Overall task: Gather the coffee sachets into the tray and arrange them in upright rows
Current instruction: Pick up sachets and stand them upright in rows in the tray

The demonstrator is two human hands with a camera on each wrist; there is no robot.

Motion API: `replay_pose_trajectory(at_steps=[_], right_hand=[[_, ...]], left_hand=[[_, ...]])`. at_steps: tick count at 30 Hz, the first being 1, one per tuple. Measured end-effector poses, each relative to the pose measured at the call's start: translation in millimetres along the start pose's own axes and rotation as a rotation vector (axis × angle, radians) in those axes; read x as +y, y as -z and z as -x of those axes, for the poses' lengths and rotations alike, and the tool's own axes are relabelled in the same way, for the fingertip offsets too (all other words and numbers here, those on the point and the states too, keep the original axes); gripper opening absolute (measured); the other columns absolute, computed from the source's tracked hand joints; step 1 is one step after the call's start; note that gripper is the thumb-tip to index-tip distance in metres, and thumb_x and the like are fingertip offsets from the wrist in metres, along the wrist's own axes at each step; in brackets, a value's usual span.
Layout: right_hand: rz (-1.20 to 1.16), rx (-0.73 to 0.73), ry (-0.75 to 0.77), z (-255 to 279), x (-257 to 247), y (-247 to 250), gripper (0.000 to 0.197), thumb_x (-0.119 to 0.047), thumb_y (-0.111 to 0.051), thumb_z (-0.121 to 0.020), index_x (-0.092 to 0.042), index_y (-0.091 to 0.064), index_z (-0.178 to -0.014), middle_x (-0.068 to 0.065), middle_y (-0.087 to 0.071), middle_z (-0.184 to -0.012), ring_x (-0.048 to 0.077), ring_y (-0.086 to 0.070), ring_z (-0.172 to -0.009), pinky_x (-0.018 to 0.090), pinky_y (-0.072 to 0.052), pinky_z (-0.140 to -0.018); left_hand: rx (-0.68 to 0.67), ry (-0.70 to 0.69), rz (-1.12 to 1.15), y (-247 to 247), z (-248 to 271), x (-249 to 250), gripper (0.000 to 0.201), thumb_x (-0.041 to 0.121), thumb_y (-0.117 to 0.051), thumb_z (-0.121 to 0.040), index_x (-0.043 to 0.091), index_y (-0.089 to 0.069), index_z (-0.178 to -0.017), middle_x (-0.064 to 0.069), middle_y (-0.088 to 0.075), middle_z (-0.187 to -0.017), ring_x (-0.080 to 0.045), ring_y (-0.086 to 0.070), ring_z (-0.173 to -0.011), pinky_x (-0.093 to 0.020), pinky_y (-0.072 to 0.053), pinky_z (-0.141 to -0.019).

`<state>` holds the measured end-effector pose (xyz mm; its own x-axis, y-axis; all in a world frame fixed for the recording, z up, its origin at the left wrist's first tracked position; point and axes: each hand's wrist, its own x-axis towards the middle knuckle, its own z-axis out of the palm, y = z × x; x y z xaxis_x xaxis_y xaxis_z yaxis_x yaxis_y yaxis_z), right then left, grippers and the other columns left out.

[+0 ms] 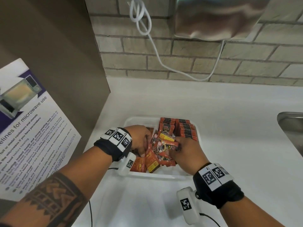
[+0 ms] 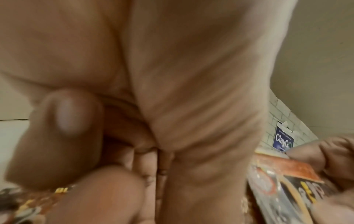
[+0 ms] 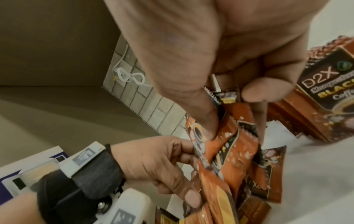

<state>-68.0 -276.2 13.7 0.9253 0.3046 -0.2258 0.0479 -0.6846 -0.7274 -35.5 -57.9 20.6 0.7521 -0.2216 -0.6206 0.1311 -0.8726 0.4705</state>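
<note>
White tabletop [image 1: 213, 112] under brick wall: both hands worked inside the tray [image 1: 157, 175]. Right hand [image 1: 188, 154] pinched a loose bunch of sachets [image 1: 165, 145]; left hand [image 1: 139, 140] gripped others. Light, crinkly, likely slippery packets seemed best held by their flat faces.

— Where are the coffee sachets [image 1: 161, 149] sitting?
— In the white tray [image 1: 164, 175]. The red-brown packs at the far right are standing up in rows [image 1: 186, 128].
— And the near left ones?
— They are lying mixed up in a loose pile.
</note>
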Motion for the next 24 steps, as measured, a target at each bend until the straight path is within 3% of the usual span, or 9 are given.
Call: replay_pose_trajectory(at_steps=[2, 5, 10, 13, 16, 20, 24], right_hand=[[-0.035, 0.025, -0.002, -0.2, 0.8, 1.9, 0.013, -0.023, -0.072, -0.087, -0.027, -0.070, -0.099, -0.015, -0.073, -0.086, 0.001, -0.069, -0.075, 0.026, -0.059, -0.072], [-0.047, 0.040, 0.018, 1.0, -1.3, 4.5, 0.012, -0.024, -0.072, -0.088, -0.031, -0.067, -0.096, -0.017, -0.071, -0.085, 0.000, -0.068, -0.076, 0.020, -0.055, -0.069], [-0.088, 0.093, 0.041, -3.6, -6.5, 12.4, 0.013, -0.022, -0.070, -0.089, -0.030, -0.067, -0.099, -0.014, -0.070, -0.088, -0.004, -0.064, -0.076, 0.008, -0.046, -0.060], [-0.128, 0.100, 0.042, -8.3, -8.1, 14.9, 0.013, -0.019, -0.070, -0.089, -0.025, -0.070, -0.101, -0.012, -0.071, -0.089, -0.005, -0.064, -0.074, 0.003, -0.044, -0.054], [-0.161, 0.110, 0.021, -11.2, -8.2, 14.3, 0.013, -0.019, -0.070, -0.089, -0.024, -0.070, -0.101, -0.010, -0.073, -0.089, -0.001, -0.067, -0.072, 0.011, -0.050, -0.056], [-0.128, 0.136, 0.024, -16.4, -5.7, 15.7, 0.014, -0.022, -0.070, -0.089, -0.022, -0.071, -0.103, -0.008, -0.074, -0.094, 0.005, -0.068, -0.081, 0.012, -0.048, -0.061], [-0.159, 0.171, 0.026, -20.9, -4.7, 20.1, 0.017, -0.025, -0.072, -0.086, -0.023, -0.072, -0.103, -0.008, -0.075, -0.095, 0.013, -0.070, -0.086, 0.031, -0.056, -0.080]], left_hand=[[-0.002, 0.004, 0.011, -2.2, -0.7, -1.4, 0.039, 0.005, -0.091, -0.065, 0.015, -0.069, -0.095, 0.000, -0.078, -0.087, -0.020, -0.075, -0.084, -0.041, -0.061, -0.081], [-0.002, -0.003, 0.023, -1.7, 0.9, -2.1, 0.041, 0.009, -0.092, -0.065, 0.015, -0.068, -0.097, -0.001, -0.078, -0.089, -0.022, -0.075, -0.084, -0.041, -0.061, -0.081], [0.032, 0.004, 0.034, 10.7, 10.7, 0.1, 0.047, 0.001, -0.086, -0.069, 0.015, -0.067, -0.109, 0.001, -0.076, -0.102, -0.011, -0.069, -0.076, -0.022, -0.051, -0.058], [0.033, 0.013, 0.033, 13.2, 13.0, -0.3, 0.045, 0.004, -0.086, -0.071, 0.016, -0.066, -0.109, 0.001, -0.076, -0.103, -0.012, -0.069, -0.074, -0.024, -0.053, -0.059], [0.036, 0.025, 0.012, 6.7, 13.5, -1.4, 0.041, 0.018, -0.090, -0.070, 0.020, -0.067, -0.105, 0.003, -0.076, -0.098, -0.017, -0.071, -0.083, -0.030, -0.056, -0.067], [0.042, 0.029, -0.007, -1.5, 11.1, -1.7, 0.040, 0.020, -0.089, -0.072, 0.015, -0.070, -0.107, 0.001, -0.076, -0.097, -0.009, -0.061, -0.065, -0.023, -0.042, -0.054], [0.085, 0.036, -0.003, 3.9, 11.4, -3.3, 0.035, 0.011, -0.085, -0.075, 0.019, -0.070, -0.105, 0.000, -0.075, -0.096, -0.016, -0.068, -0.074, -0.032, -0.055, -0.063]])
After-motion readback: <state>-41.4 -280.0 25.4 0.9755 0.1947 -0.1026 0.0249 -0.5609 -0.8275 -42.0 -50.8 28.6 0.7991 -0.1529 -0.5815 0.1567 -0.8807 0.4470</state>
